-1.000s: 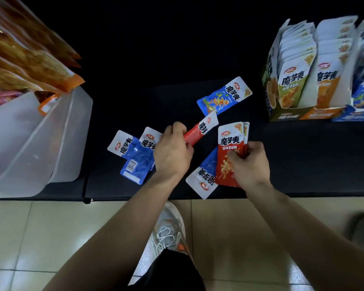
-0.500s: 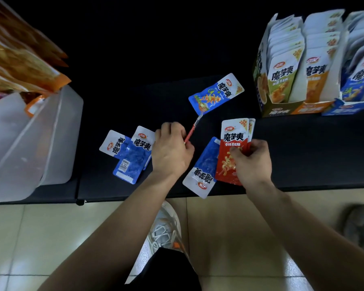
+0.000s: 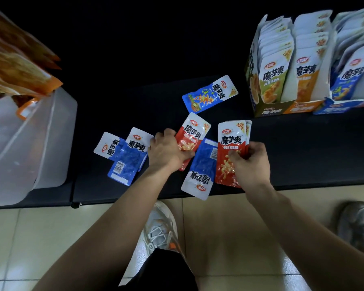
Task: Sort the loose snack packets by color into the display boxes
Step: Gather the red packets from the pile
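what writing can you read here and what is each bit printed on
"魔芋爽": red packet in the right hand, second red packet in the left hand, far blue packet, front green packet in the display box.
"20%": top corner of the red packet in the right hand.
Oval logos and smaller print: too small or blurred to read.

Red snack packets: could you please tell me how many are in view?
3 at least: one red packet in the left hand, a front packet in the right hand, another's edge behind it; more may be hidden.
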